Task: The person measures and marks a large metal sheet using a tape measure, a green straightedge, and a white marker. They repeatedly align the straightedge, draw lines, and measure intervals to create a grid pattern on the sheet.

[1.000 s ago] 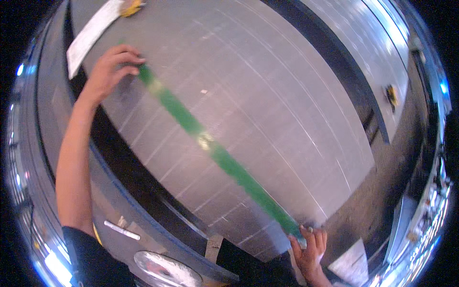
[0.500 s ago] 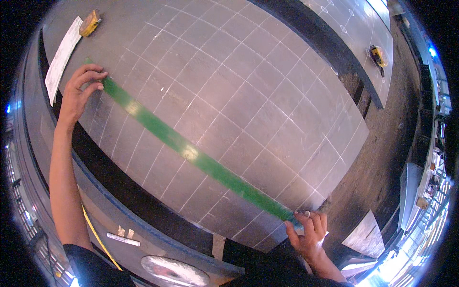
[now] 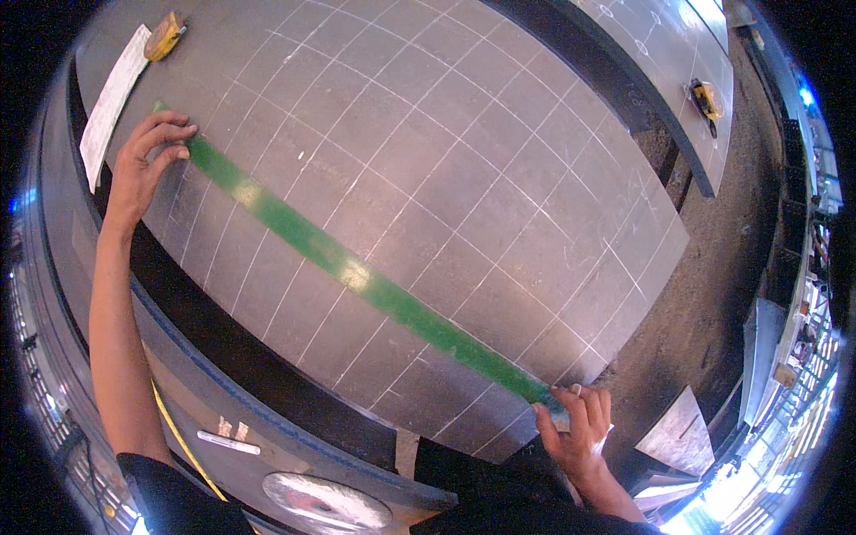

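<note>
A long, flat green strip [image 3: 303, 237], like a straightedge, lies slantwise over a grey metal plate [image 3: 499, 178] marked with a grid of thin white lines. At the strip's far left end, my left hand [image 3: 143, 165] grips it between thumb and fingers. My right hand [image 3: 580, 428], with a ring on one finger, pinches the near right end by the plate's edge. Something small and white shows beside the right palm; I cannot make out what it is.
A yellow tape measure [image 3: 165, 37] and a whitish strip [image 3: 114, 107] lie at the far left. Another tape measure [image 3: 707, 99] rests on a second plate at right. Nearer me are a white marker [image 3: 228, 443] and an oval disc [image 3: 326, 502]. Dark gaps border the plate.
The whole scene sits slightly higher in the picture. Both hands keep their hold on the green strip, which stays in about the same place on the plate.
</note>
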The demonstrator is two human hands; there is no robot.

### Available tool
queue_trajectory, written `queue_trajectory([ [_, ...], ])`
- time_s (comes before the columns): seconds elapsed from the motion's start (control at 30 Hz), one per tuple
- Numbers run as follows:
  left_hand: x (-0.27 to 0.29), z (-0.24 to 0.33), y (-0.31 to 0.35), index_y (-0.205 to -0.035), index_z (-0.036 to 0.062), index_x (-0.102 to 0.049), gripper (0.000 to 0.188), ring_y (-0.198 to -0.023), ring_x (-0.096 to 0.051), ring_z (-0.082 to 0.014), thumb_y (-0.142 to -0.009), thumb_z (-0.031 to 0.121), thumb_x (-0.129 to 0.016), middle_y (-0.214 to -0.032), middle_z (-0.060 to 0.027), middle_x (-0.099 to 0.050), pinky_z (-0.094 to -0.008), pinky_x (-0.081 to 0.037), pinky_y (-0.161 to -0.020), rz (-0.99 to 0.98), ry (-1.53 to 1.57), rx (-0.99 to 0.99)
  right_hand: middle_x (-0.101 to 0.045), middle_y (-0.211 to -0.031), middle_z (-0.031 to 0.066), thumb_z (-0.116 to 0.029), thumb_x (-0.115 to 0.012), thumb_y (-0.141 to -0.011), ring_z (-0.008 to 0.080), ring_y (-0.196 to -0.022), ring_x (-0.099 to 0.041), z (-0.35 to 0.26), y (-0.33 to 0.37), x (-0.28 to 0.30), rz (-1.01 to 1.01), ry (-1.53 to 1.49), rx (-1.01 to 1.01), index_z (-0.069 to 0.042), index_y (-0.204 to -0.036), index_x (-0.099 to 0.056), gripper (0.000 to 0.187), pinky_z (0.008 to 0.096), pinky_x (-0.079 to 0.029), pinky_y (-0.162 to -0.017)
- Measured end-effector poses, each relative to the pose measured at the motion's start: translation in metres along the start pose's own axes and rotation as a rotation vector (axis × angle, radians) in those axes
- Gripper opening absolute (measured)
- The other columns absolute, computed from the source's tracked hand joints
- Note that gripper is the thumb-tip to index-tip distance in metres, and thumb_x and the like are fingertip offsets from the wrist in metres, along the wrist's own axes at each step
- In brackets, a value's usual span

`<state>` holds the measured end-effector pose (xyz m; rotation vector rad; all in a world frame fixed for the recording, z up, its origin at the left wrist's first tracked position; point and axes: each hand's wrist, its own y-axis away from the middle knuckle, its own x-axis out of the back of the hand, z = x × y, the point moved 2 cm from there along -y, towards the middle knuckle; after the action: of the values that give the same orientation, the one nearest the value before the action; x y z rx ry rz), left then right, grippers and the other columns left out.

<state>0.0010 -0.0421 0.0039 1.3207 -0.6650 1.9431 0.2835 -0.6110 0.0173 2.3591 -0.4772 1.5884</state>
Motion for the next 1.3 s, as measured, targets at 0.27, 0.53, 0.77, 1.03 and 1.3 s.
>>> queue_trajectory([
  [0.27, 0.001, -0.002, 0.007, -0.110, 0.0105, -0.076, 0.026, -0.122, -0.059, -0.0271, -0.085, 0.016, -0.074, -0.123, -0.0073, -0.067, -0.0403, -0.044, -0.109, 0.013, 0.010, -0.032, -0.064, -0.092, 0.0172, -0.013, -0.084, -0.076, 0.0374, -0.085, -0.059, -0.006, 0.005, 0.000, -0.035, 0.050, -0.020, -0.003, -0.099, -0.069, 0.030, 0.0467, -0.048, -0.077],
  [0.53, 0.003, 0.003, 0.010, -0.113, 0.0132, -0.075, 0.027, -0.122, -0.059, -0.0272, -0.086, 0.018, -0.074, -0.125, -0.0052, -0.067, -0.0406, -0.046, -0.108, 0.037, -0.030, -0.051, -0.068, -0.103, 0.0190, -0.019, -0.082, -0.081, 0.0445, -0.101, -0.064, -0.006, 0.009, 0.002, -0.095, 0.104, -0.061, 0.002, -0.115, -0.066, 0.042, 0.0610, -0.044, -0.109],
  [0.77, 0.002, 0.002, 0.009, -0.112, 0.0121, -0.074, 0.026, -0.122, -0.059, -0.0280, -0.087, 0.017, -0.072, -0.123, -0.0052, -0.067, -0.0415, -0.046, -0.107, 0.031, -0.046, -0.063, -0.068, -0.103, 0.0179, -0.016, -0.081, -0.082, 0.0422, -0.102, -0.065, -0.008, 0.008, 0.008, -0.107, 0.098, -0.068, 0.000, -0.116, -0.067, 0.040, 0.0600, -0.044, -0.110],
  [1.03, 0.001, 0.001, 0.006, -0.110, 0.0116, -0.074, 0.025, -0.116, -0.060, -0.0273, -0.085, 0.014, -0.072, -0.117, -0.0052, -0.066, -0.0415, -0.048, -0.102, 0.078, -0.051, -0.120, -0.067, -0.098, 0.0157, -0.017, -0.080, -0.083, 0.0397, -0.094, -0.064, -0.006, 0.006, 0.007, -0.100, 0.122, -0.038, -0.003, -0.110, -0.068, 0.033, 0.0544, -0.051, -0.093],
  [1.3, 0.005, 0.006, 0.001, -0.102, 0.0082, -0.071, 0.019, -0.114, -0.061, -0.0281, -0.085, 0.014, -0.073, -0.116, -0.0069, -0.067, -0.0417, -0.049, -0.101, 0.046, -0.053, -0.056, -0.067, -0.099, 0.0158, -0.019, -0.079, -0.085, 0.0396, -0.096, -0.064, -0.006, 0.007, 0.005, -0.109, 0.128, -0.053, -0.004, -0.108, -0.067, 0.030, 0.0575, -0.049, -0.100],
])
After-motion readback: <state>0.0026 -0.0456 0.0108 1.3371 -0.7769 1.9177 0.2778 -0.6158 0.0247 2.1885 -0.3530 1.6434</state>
